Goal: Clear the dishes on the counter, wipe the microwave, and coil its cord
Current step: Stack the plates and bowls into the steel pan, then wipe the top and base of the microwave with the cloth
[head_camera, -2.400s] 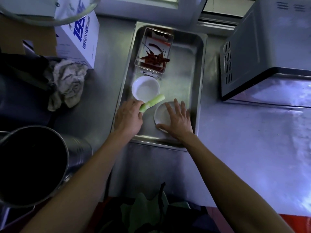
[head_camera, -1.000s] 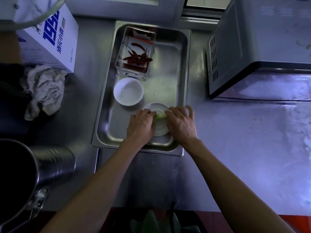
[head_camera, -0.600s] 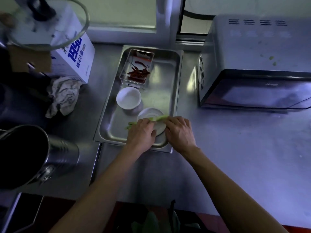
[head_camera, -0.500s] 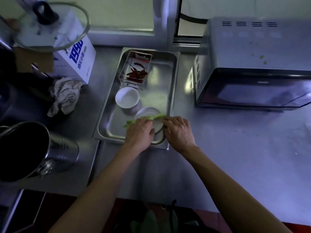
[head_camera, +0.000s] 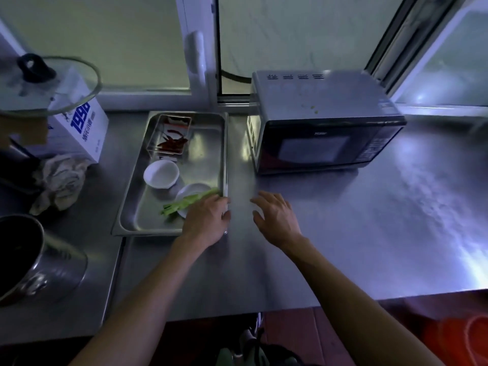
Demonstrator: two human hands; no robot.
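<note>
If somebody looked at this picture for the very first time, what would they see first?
Probably the two hands: the left hand rests at the near right corner of the metal tray, and the right hand hovers open over the bare counter. Next comes the dark microwave at the back. In the tray, a green stalk lies across a white dish.

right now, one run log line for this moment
left hand on steel tray rim | right hand open over counter | green stalk across saucer | microwave unwiped

Left hand (head_camera: 208,220) is lying palm down, fingers loosely bent. Right hand (head_camera: 276,216) is spreading its fingers, palm down. Both forearms are reaching forward.
</note>
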